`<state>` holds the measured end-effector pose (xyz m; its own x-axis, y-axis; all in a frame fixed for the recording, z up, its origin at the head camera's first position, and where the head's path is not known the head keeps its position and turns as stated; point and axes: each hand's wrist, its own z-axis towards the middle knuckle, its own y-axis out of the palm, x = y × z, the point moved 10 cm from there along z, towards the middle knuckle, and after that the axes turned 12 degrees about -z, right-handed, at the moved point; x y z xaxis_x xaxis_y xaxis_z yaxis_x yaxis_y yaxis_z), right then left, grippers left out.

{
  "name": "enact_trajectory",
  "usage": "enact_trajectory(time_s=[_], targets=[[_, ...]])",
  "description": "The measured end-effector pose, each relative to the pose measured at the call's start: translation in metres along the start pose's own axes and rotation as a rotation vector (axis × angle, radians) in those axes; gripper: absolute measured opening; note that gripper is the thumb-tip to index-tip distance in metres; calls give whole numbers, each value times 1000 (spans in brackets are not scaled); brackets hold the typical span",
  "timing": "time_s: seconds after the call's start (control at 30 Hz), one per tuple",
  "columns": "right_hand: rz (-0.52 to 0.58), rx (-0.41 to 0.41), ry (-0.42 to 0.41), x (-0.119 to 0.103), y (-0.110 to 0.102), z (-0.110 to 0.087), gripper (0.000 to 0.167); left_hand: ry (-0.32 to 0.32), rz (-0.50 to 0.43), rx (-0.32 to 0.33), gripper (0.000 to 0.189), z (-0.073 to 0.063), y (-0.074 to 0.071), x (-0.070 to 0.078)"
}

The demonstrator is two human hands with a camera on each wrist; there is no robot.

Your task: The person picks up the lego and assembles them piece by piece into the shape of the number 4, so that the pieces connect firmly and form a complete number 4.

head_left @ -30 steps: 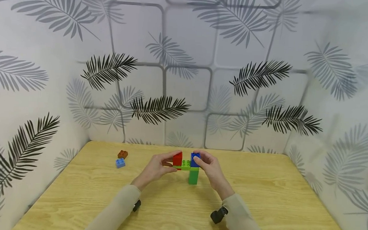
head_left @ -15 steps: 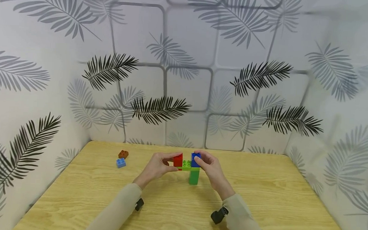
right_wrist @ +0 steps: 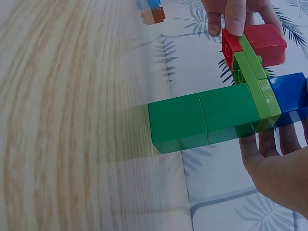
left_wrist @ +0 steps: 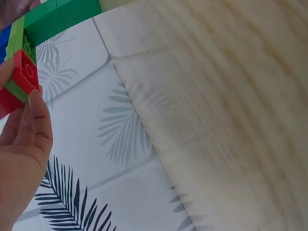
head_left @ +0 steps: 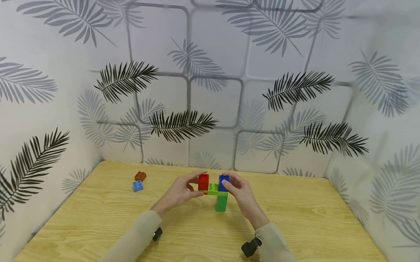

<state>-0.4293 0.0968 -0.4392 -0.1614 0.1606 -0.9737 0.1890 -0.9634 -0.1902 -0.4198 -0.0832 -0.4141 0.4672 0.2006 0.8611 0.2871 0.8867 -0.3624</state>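
Note:
A toy brick build stands in front of me, its two stacked green bricks [head_left: 221,203] upright on the table. Lime-green plates [head_left: 213,190] reach left from the top of this column. At their free end, a red brick [head_left: 203,181] sits above, and a shorter red piece [right_wrist: 232,44] is fixed below. My left hand [head_left: 176,190] pinches this red end, thumb low and fingers partly hidden behind. A blue brick [right_wrist: 289,98] tops the column, and my right hand [head_left: 243,194] grips it with the thumb on its near side.
On the wooden table [head_left: 188,242], to the left, lie a brown brick [head_left: 140,176] and a light blue brick [head_left: 137,186], close together. Patterned white walls [head_left: 213,146] enclose the table's back and sides.
The left index finger has shifted back over the red brick, so its top studs show more. The build and the right hand stay nearly in place.

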Motion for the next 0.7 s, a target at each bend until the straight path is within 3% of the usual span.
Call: enact_trajectory(time_s=[0.23, 0.5, 0.7], targets=[[-12, -22, -4, 1, -1, 2, 44, -71, -47, 107, 49, -2, -23, -9], [12, -44, -5, 3, -1, 4, 46, -40, -182, 218, 28, -8, -57, -11], [31, -40, -4, 4, -1, 4, 43, -50, -219, 283, 28, -11, -76, -16]])
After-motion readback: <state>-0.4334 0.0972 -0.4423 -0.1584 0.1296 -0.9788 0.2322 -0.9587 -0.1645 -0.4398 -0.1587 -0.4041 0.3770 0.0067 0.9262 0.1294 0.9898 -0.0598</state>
